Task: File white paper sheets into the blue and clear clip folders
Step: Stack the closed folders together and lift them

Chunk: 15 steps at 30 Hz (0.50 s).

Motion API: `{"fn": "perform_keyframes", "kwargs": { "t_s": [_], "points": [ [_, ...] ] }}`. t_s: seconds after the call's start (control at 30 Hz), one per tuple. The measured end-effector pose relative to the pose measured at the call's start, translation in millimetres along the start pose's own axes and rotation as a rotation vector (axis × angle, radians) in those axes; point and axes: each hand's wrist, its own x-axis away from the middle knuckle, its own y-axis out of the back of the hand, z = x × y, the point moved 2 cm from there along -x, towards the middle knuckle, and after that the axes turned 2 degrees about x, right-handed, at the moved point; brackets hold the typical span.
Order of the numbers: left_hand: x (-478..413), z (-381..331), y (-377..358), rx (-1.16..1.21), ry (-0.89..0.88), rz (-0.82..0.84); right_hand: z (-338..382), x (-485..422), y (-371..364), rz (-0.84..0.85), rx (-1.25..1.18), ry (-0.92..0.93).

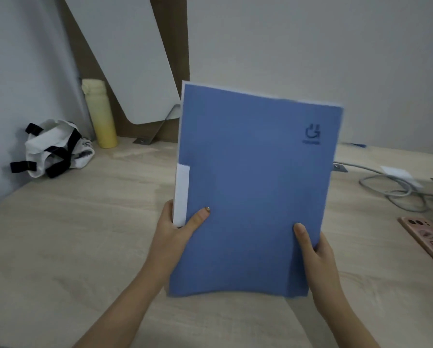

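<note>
- Blue folder is held closed and nearly upright above the middle of the desk, its front cover with a dark logo turned toward the camera.
- Left hand is clamped on the folder's lower left edge, thumb pressed on the cover beside a white spine label, fingers hidden behind.
- Right hand is gripped on the lower right edge in the same way, thumb on the cover, remaining fingers out of sight at the back.
- A thin pale line is seen along the folder's top and left edges; whether it is filed paper or the back cover cannot be told.
- No loose white sheets and no clear folder are seen anywhere on the desk.
- The step in hand is judged to be handling of the closed blue folder: either a filled folder being squared up and put aside, or one picked up for opening.
- The bottom edge is bowed upward, so the cover is judged thin and flexible.
- If filing remains, the folder would need to be laid flat on the bare desk near the front edge and opened so that the clip can be reached.
- Kept well apart: a yellow bottle and a white bag at the back left corner, cables and a phone toward the right edge.
</note>
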Motion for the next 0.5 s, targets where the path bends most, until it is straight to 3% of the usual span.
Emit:
{"fn": "perform_keyframes", "kwargs": {
  "t_s": [0.17, 0.3, 0.5],
  "points": [
    [-27.5, 1.5, 36.4, -0.036, 0.251, -0.056, -10.9, -17.8, -43.6, 0.068, 0.281, -0.139],
    [-58.8, 3.5, 75.2, -0.047, 0.462, -0.048, -16.6, -34.3, -95.7, 0.188, 0.348, -0.262],
    [-116.9, -8.6, 135.6, -0.187, 0.581, -0.024, -17.0, -65.5, -181.4, 0.298, 0.394, -0.379]
  ]
}}
